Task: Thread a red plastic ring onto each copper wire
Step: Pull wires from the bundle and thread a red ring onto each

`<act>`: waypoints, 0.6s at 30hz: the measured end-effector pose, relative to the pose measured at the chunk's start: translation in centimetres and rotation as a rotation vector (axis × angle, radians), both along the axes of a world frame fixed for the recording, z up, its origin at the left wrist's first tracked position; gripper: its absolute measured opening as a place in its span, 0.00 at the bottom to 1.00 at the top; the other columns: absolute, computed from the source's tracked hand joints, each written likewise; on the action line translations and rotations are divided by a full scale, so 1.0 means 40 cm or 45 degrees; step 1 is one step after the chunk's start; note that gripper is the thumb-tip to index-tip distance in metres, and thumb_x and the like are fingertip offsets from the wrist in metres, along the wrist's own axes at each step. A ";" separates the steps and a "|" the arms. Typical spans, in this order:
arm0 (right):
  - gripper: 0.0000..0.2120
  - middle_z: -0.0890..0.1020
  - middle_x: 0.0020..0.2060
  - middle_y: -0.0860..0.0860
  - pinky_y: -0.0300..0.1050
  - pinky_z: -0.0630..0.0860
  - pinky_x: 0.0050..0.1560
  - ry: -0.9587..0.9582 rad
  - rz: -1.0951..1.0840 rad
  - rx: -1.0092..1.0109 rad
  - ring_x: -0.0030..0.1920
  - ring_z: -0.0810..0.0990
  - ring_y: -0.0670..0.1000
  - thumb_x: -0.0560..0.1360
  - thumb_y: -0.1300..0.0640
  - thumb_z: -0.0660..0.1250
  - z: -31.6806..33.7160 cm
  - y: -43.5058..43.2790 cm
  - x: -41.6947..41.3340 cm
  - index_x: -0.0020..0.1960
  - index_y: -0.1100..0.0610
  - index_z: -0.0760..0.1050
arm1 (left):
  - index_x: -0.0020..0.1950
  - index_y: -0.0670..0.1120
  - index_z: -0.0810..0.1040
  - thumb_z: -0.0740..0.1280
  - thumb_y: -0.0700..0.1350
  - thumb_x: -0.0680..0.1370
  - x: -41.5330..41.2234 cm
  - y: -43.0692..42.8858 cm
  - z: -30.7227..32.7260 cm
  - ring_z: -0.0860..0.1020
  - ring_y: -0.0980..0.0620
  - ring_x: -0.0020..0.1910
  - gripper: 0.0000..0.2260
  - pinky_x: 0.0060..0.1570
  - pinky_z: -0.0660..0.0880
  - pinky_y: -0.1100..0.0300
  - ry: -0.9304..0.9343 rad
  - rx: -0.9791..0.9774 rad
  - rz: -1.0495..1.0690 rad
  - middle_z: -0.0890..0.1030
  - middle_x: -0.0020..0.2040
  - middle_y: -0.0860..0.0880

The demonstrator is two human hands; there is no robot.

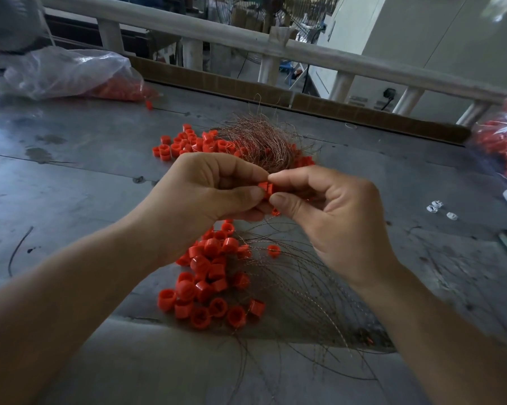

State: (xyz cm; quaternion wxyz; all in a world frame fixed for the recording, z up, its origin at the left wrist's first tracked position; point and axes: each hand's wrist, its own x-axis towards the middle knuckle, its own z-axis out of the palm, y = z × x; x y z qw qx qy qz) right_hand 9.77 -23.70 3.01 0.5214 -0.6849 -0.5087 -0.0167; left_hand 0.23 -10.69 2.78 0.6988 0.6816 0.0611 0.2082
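Observation:
A small red plastic ring [266, 189] is pinched between the fingertips of both hands above the grey table [77, 171]. My left hand [205, 191] holds it from the left with thumb and forefinger. My right hand [328, 211] pinches it from the right; a thin copper wire seems to run under its fingers. Below the hands lies a pile of red rings [208, 276] on fanned-out copper wires [299, 290]. Behind the hands sits a tangled bundle of copper wire [261, 138] among more red rings [185, 144].
A clear plastic bag of red rings [71, 74] lies at the back left and another bag [500, 141] at the right edge. Small white clips [435, 206] lie at the right. A cardboard strip [348, 111] and a white railing [246, 39] border the far side.

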 end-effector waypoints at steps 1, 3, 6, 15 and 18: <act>0.11 0.81 0.40 0.44 0.35 0.78 0.45 -0.006 -0.015 -0.004 0.43 0.81 0.42 0.68 0.63 0.71 -0.003 0.001 0.002 0.50 0.55 0.79 | 0.39 0.46 0.81 0.67 0.39 0.62 0.000 -0.001 0.000 0.83 0.53 0.34 0.08 0.34 0.77 0.67 0.000 0.017 0.006 0.84 0.34 0.45; 0.12 0.81 0.40 0.44 0.35 0.78 0.45 -0.015 -0.038 -0.006 0.43 0.81 0.42 0.68 0.63 0.71 -0.006 0.004 0.005 0.50 0.55 0.79 | 0.40 0.46 0.81 0.67 0.40 0.62 0.001 -0.003 -0.002 0.83 0.53 0.34 0.08 0.34 0.77 0.67 -0.002 0.059 0.021 0.84 0.34 0.46; 0.13 0.81 0.40 0.44 0.33 0.77 0.45 -0.046 -0.042 0.014 0.43 0.81 0.42 0.67 0.63 0.72 -0.008 0.005 -0.001 0.51 0.55 0.78 | 0.37 0.49 0.83 0.68 0.40 0.62 0.003 -0.003 -0.004 0.83 0.53 0.34 0.08 0.35 0.77 0.67 -0.004 0.100 0.029 0.84 0.34 0.46; 0.10 0.79 0.39 0.44 0.30 0.76 0.43 -0.252 -0.089 0.057 0.43 0.79 0.42 0.66 0.60 0.71 0.001 -0.001 0.000 0.47 0.61 0.81 | 0.38 0.48 0.84 0.68 0.41 0.61 0.002 -0.001 -0.005 0.83 0.52 0.35 0.09 0.35 0.78 0.66 -0.005 0.021 -0.036 0.84 0.35 0.46; 0.09 0.80 0.38 0.47 0.33 0.77 0.44 -0.332 -0.124 0.018 0.44 0.79 0.45 0.66 0.62 0.71 -0.005 0.003 0.008 0.46 0.63 0.81 | 0.40 0.46 0.84 0.69 0.40 0.62 -0.002 -0.003 -0.006 0.83 0.52 0.35 0.08 0.35 0.78 0.67 -0.013 0.119 -0.007 0.84 0.36 0.45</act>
